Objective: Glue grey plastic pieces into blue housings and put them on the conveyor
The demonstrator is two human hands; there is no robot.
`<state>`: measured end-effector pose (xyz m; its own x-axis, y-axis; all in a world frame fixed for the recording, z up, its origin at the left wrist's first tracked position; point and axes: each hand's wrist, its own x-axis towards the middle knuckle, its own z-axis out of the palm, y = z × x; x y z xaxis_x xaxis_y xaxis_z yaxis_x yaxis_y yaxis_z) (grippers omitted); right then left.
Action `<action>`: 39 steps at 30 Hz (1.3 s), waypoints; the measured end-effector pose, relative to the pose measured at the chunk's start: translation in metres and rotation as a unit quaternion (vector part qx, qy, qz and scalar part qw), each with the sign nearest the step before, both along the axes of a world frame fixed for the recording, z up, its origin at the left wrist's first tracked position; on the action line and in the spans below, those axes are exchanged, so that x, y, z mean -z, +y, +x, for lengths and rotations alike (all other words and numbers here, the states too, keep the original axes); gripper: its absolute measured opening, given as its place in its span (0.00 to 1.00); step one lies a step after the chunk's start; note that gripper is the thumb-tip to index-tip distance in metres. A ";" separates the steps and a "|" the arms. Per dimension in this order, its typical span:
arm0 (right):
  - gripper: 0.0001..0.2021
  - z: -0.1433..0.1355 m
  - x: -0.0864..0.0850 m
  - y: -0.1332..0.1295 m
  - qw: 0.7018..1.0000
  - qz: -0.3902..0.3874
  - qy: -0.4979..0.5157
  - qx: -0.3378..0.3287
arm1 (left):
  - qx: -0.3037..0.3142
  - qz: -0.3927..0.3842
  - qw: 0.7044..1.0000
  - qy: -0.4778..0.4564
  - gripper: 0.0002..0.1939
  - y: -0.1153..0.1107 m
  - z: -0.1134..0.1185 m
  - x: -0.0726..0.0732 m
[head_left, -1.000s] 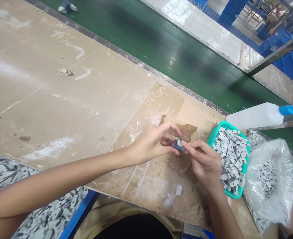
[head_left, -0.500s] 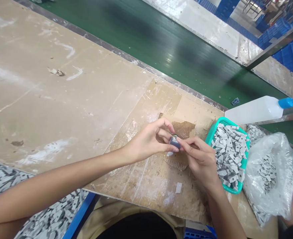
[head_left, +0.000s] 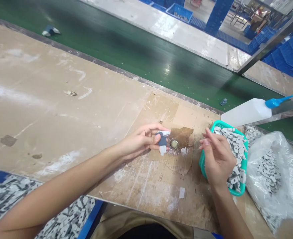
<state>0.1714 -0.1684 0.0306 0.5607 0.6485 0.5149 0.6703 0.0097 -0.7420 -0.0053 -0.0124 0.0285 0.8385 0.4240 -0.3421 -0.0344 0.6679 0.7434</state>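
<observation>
My left hand holds a small dark blue piece with whitish parts at its ends, pinched between thumb and fingers. Just right of that piece, a small round container with pale contents rests on a stained cardboard patch. My right hand is raised at the near left side of a green basket full of small grey-white pieces. Its thumb and fingertips are close together, and whether anything small is between them is hard to make out.
A white bottle with a blue nozzle leans behind the basket. A clear plastic bag of pieces lies at the right. Beyond the table runs a green belt carrying a blue-and-white item. A bin of grey pieces is lower left.
My right hand has parted from the blue piece and moved right, to the basket. My left hand has shifted slightly left with the piece, uncovering the round container. The view has shifted too.
</observation>
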 end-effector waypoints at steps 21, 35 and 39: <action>0.13 0.083 -0.019 -0.039 0.911 -0.408 -0.048 -0.046 | -0.035 0.059 0.990 0.121 0.16 0.023 0.012 0.000; 0.09 0.067 -0.018 -0.031 0.896 -0.441 -0.056 -0.004 | -0.210 0.492 0.789 0.302 0.14 0.179 0.137 0.006; 0.04 0.068 -0.021 -0.031 0.938 -0.329 0.102 0.029 | -0.235 0.542 0.720 0.364 0.08 0.197 0.145 0.015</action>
